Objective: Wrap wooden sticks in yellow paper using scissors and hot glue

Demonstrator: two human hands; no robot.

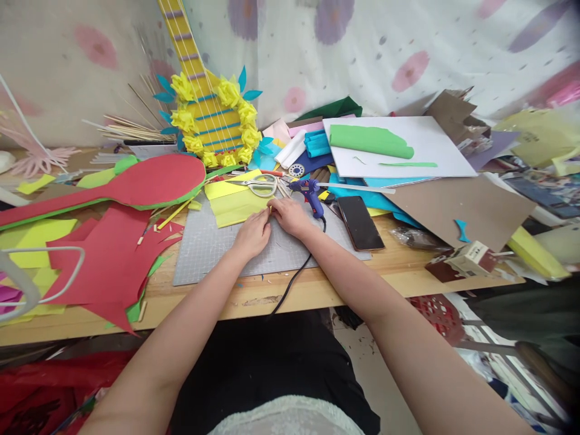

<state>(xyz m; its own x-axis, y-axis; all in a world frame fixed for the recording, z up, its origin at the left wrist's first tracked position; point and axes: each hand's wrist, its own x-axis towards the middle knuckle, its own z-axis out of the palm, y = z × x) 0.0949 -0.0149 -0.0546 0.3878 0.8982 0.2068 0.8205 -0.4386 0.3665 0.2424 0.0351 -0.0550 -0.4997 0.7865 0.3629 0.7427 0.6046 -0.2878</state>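
Observation:
My left hand [254, 234] and my right hand [289, 216] meet low over the grey cutting mat [199, 257], fingers closed and fingertips together. A tiny yellowish bit shows between the fingertips, too small to name. Yellow crepe paper [233, 208] lies flat just beyond my left hand. On its upper edge rests a pair of scissors [263, 185] with pale handles. To the right of my right hand lies a blue glue gun [312, 194], a glue stick in its back and its black cord [294, 284] trailing over the table edge.
A yellow paper guitar with flowers [212, 124] stands at the back. Red foam cutouts [158, 180] cover the left side. On the right are a black phone [360, 222], a white board [435, 145] with green paper [367, 141], brown card [466, 205] and a small carton [462, 261].

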